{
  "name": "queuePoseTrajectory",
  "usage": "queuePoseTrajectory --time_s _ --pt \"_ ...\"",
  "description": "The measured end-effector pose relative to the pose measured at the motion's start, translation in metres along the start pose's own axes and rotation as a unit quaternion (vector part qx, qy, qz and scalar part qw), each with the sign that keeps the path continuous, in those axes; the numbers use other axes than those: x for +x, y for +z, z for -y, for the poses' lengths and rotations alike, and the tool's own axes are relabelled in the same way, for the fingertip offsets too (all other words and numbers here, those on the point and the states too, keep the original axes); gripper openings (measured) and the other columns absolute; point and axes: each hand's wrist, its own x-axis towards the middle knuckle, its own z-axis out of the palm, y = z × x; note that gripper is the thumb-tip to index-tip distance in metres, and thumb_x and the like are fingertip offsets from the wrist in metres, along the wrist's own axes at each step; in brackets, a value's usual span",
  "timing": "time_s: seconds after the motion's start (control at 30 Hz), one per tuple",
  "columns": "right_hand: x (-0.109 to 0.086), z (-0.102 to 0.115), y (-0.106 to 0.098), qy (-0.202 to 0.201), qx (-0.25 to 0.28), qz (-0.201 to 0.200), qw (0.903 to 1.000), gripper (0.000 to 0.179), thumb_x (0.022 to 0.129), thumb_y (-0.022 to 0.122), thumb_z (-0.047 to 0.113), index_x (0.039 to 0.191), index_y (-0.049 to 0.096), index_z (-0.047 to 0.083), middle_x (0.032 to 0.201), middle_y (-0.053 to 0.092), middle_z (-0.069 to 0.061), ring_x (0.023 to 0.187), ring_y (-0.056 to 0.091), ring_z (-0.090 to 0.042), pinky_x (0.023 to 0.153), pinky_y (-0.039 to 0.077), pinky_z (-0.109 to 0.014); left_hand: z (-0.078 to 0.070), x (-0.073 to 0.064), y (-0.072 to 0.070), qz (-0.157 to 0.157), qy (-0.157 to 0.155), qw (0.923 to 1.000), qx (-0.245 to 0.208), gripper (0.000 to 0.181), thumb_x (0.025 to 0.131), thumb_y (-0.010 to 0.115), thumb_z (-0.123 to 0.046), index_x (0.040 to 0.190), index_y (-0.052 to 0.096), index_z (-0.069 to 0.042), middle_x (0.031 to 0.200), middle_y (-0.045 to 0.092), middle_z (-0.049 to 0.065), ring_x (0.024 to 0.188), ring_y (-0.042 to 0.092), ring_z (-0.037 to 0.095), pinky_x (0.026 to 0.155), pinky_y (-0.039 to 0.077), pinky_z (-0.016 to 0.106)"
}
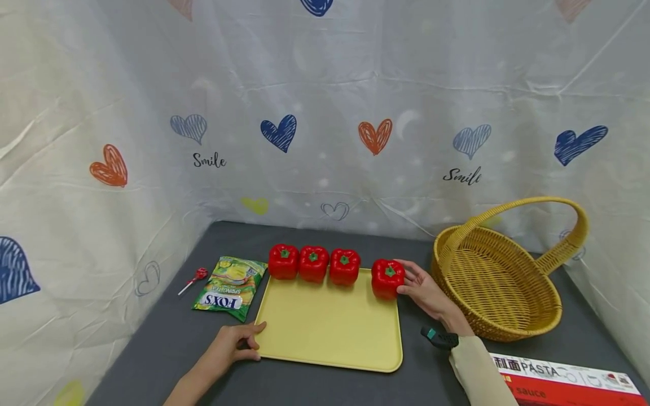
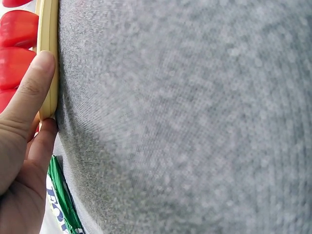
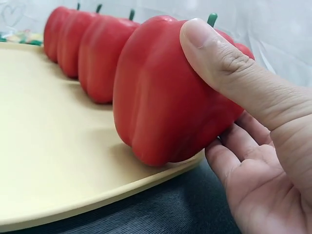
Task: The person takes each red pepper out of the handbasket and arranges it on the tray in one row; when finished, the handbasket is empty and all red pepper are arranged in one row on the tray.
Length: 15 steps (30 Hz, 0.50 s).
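Note:
A yellow tray (image 1: 325, 327) lies on the grey cloth, and my left hand (image 1: 235, 345) pinches its near left corner. In the left wrist view the thumb (image 2: 36, 80) presses along the tray's rim (image 2: 48, 29). My right hand (image 1: 425, 288) grips a red bell pepper (image 1: 386, 280) over the tray's far right corner, thumb on one side and fingers round the other. The right wrist view shows that bell pepper (image 3: 165, 92) close up, its base near the tray. Three more red bell peppers (image 1: 313, 264) stand side by side along the tray's far edge.
A green candy bag (image 1: 231, 286) lies left of the tray, with a red lollipop (image 1: 201, 274) beyond it. At the right stands a yellow wicker basket (image 1: 497, 282) with a tall handle. A pasta box (image 1: 569, 380) lies at the near right. A printed curtain (image 1: 325, 113) hangs behind.

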Motion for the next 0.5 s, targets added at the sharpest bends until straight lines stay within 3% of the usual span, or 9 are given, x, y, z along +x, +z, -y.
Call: queuePoseTrajectory --time_s 0.5 --pt "0.025 -0.003 -0.005 0.011 0.034 0.000 0.9994 0.060 0.087 0.057 -0.017 0.139 0.036 0.005 0.128 0.057 -0.001 0.116 0.058 -0.014 0.094 0.047 -0.030 -0.001 0.000 0.000 -0.002 -0.002 1.0000 0.003 0.019 0.071 0.081 -0.021 0.070 0.064 -0.013 0.122 0.060 0.024 0.116 0.053 0.044 0.084 0.051 0.036"
